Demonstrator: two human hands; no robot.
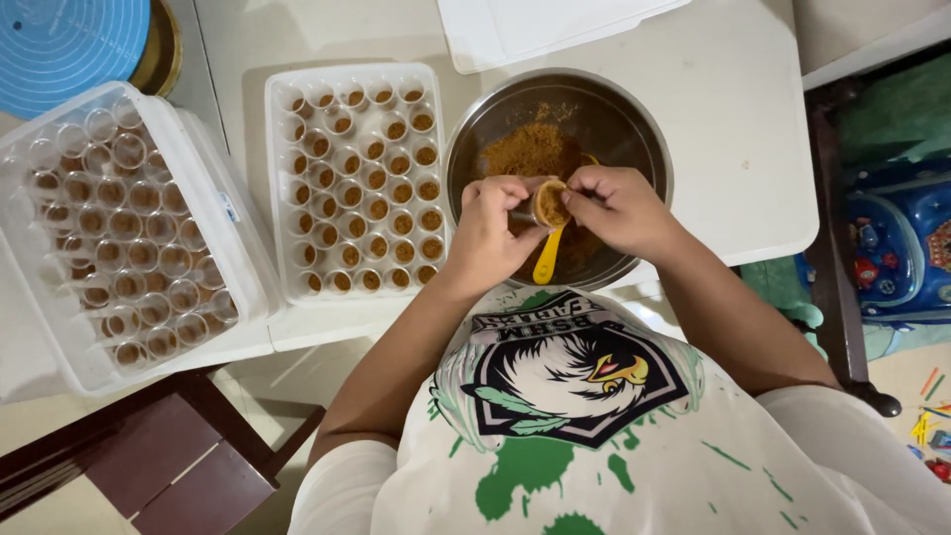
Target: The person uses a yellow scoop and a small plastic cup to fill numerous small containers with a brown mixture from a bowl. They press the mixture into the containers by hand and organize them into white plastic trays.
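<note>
**Filling a small cup over the steel bowl**

Scanning left to right:
- Far left: blue round lid (pixel 69 45) at the top corner, partly cut off by the frame.
- Below it: clear plastic bin (pixel 129 233) packed with stacked small cups, brown powder in them. Sits tilted against the surface (pixel 733 129).
- Middle: white tray (pixel 357 178) of open cups in rows, most with brown powder at the bottom. Just left of the bowl, touching or nearly so.
- Left hand (pixel 490 233): grip clenched on the small cup (pixel 550 203), fingers on its left side, held over the steel bowl (pixel 558 178).
- Cup is tilted toward the camera, brown powder visible inside, pinched between both hands.
- Right hand (pixel 619 208): grip closed around the cup's right side and the yellow measuring spoon (pixel 548 260), whose handle hangs down below the cup.
- Bowl holds a mound of brown powder (pixel 530 149) at its far side.
- Top: white cutting board (pixel 545 25) edge beyond the bowl.
- Far right: blue bag (pixel 897 248) on the floor, well apart.
</note>
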